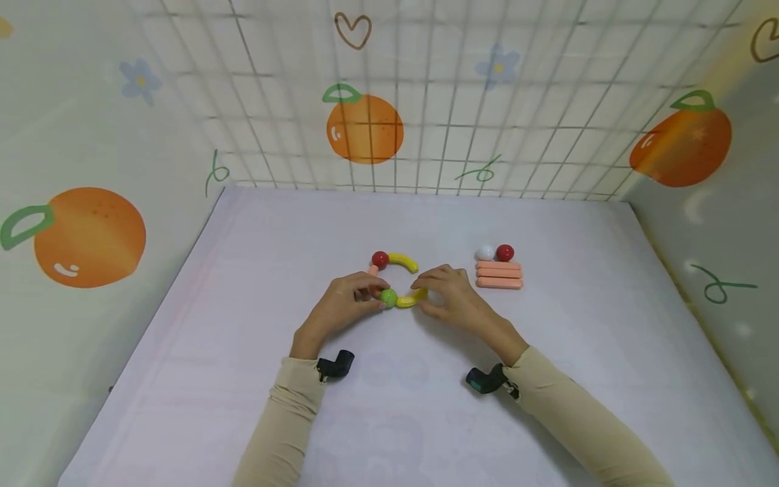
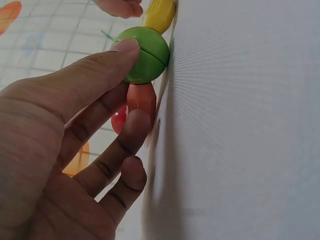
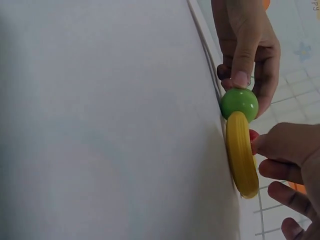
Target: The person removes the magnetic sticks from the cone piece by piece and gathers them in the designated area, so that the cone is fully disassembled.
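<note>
My left hand (image 1: 343,304) pinches a green ball (image 1: 388,297) between thumb and fingers; the ball has a seam line in the left wrist view. Against the ball sits a salmon-coloured stick (image 2: 141,100), partly behind the fingers. One end of a curved yellow piece (image 3: 241,155) touches the ball's other side. My right hand (image 1: 453,297) is at this piece's far end, thumb and fingers apart and loosely bent; firm contact cannot be made out. Beyond them, a red ball (image 1: 380,260) joins the stick's far end to a second curved yellow piece (image 1: 403,261).
To the right lie three salmon sticks (image 1: 499,274) side by side, with a white ball (image 1: 485,253) and another red ball (image 1: 505,253) just behind them. A white table (image 1: 377,419) carries everything. Printed curtains (image 1: 268,122) and a wire grid stand at its back.
</note>
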The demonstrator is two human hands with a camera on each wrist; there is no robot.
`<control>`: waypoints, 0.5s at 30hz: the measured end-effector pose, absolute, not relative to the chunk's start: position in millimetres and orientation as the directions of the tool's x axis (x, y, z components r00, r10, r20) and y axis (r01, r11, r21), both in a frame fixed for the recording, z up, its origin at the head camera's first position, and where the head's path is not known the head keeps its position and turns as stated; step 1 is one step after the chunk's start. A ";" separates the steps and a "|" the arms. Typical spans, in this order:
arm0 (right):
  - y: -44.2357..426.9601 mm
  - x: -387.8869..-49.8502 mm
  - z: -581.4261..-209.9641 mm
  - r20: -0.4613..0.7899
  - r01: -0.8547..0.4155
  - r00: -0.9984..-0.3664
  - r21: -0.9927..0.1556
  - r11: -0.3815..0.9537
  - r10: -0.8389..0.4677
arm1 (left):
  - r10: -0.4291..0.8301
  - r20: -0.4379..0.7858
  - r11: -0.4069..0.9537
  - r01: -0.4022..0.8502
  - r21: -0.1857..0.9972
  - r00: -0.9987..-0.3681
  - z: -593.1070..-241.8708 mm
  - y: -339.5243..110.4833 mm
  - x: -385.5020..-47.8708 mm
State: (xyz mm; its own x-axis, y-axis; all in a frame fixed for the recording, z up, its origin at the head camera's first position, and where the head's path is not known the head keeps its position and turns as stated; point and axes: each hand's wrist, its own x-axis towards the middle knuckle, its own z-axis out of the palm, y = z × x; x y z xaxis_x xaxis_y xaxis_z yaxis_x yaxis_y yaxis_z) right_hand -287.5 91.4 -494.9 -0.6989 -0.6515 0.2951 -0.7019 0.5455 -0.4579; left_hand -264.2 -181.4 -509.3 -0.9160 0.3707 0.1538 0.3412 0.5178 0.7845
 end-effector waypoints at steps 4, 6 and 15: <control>87.5 -287.9 -498.0 0.275 -0.706 -0.695 -0.432 0.561 -0.664 | 0.373 0.146 0.516 0.336 0.788 -0.916 -509.5 -180.8 -264.2; 86.1 -287.9 -498.7 0.266 -0.710 -0.691 -0.421 0.564 -0.672 | 0.374 0.145 0.516 0.336 0.788 -0.916 -509.7 -180.5 -264.1; 82.7 -291.1 -502.1 0.288 -0.768 -0.636 -0.323 0.553 -0.716 | 0.377 0.182 0.512 0.368 0.776 -0.908 -509.5 -181.5 -264.6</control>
State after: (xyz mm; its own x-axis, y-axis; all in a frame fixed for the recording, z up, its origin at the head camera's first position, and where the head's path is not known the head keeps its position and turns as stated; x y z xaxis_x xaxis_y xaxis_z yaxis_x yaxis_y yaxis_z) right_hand -291.1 82.7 -502.1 -0.6359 -0.7161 0.2879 -0.7684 0.5527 -0.3226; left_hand -264.6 -181.5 -509.5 -0.9080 0.3774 0.1818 0.3681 0.5117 0.7763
